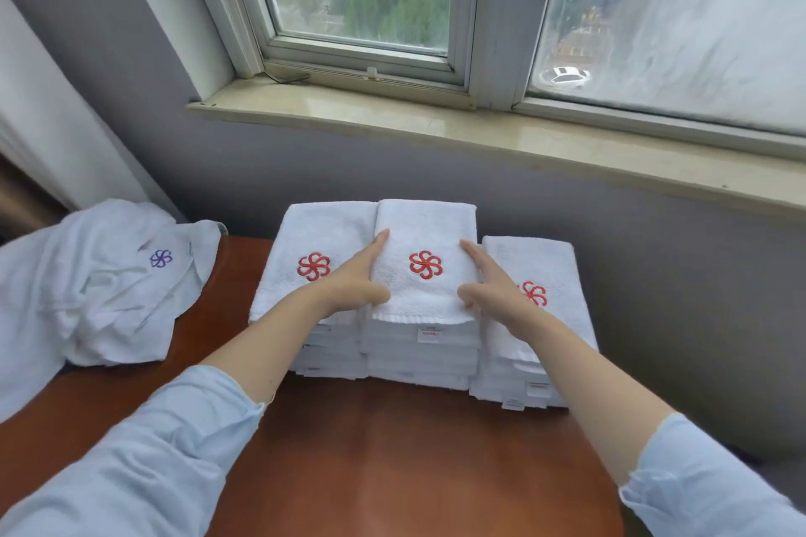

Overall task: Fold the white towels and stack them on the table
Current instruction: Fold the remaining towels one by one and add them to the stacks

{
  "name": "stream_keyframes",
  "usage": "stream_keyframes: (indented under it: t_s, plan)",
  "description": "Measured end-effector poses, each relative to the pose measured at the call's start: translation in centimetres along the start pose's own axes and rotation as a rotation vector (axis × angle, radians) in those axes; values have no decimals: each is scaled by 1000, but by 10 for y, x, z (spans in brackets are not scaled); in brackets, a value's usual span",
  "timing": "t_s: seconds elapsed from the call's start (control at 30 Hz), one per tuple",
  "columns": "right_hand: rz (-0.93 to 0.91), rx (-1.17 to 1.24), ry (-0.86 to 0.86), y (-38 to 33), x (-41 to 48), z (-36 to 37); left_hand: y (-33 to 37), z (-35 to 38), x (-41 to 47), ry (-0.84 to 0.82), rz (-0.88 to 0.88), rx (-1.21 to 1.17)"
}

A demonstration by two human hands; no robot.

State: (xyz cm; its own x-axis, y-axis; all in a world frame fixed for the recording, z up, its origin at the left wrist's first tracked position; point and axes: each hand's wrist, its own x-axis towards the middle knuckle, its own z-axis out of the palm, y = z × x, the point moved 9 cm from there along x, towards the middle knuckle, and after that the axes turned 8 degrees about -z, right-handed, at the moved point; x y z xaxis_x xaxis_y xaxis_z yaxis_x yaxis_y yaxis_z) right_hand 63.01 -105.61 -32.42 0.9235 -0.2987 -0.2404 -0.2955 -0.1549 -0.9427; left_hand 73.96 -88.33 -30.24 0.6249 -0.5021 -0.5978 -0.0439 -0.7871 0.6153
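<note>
While top towel [425, 270] is sitting on middle stack [421, 355] on table [392, 471], left hand [360, 279] and right hand [490, 288] are pressing its sides flat-handed, seemingly squaring it; keeping pressure even, edges flush.

no legible text; red print on the towel tag [429, 334] is blurred
</note>
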Motion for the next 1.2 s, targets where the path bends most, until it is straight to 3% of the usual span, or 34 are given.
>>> stream_keyframes:
  t_s: [0.13,0.23,0.4,0.6,0.73,0.93,1.2]
  plan:
    - [23,-18,9,8,10,-5,0,3,8,2,-16,10]
    - [51,-146,-78,11,9,5,-5,11,6,-4,-62,98]
    - [71,-333,-59,5,7,7,0,16,1,65,-77,194]
    - [12,-536,-83,-11,1,1,5,2,-16,297,-7,332]
    - [-48,-820,-49,-29,-13,-3,2,-2,-33,322,72,337]
    - [-331,-976,-110,-78,-35,46,-10,-3,-67,352,175,414]
    - [-589,-1072,-263,-133,-49,156,-77,-60,-131,522,128,393]
